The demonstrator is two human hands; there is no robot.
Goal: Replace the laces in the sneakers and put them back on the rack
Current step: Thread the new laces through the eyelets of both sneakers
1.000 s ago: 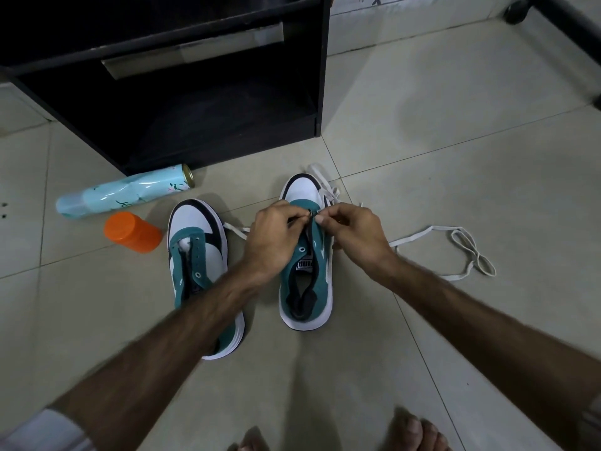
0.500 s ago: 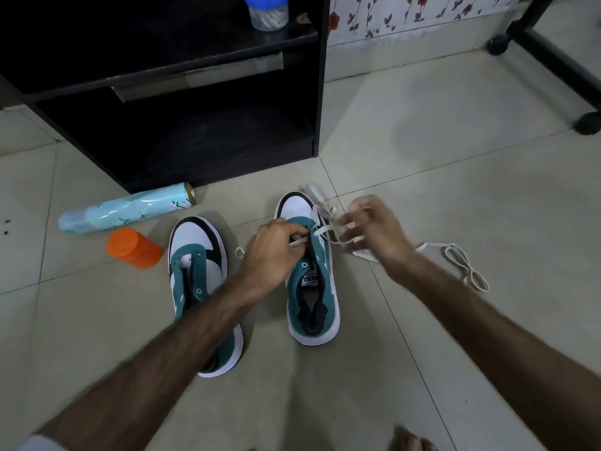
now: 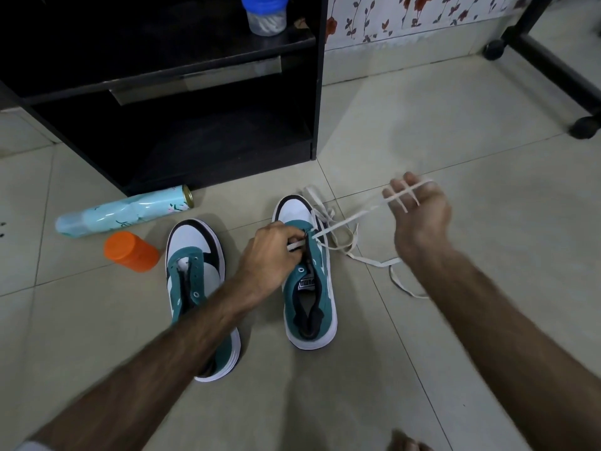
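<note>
Two green-and-white sneakers stand side by side on the tiled floor [image 3: 455,131], in front of a black rack [image 3: 318,76]. The left sneaker [image 3: 195,255] has no lace, and the person's left forearm covers its heel. The left hand [image 3: 270,252] rests on the right sneaker [image 3: 309,288] near the lower eyelets; its fingers are curled and pinch one end of the white lace [image 3: 344,221] against the tongue. The fingertips are hidden under the hand, so the exact eyelet is not clear. The right hand [image 3: 419,209] is lifted to the right of this shoe and holds the other part of the lace, which runs tight across its curled fingers; motion blur makes the grip hard to read in detail. The rest of the lace lies loose on the floor beside the shoe, partly hidden by the right forearm. A light blue spray can [image 3: 123,211] lies on its side near an orange cap [image 3: 130,252]. A blue-lidded jar [image 3: 265,14] stands on the rack shelf, cut off at the top edge.
</note>
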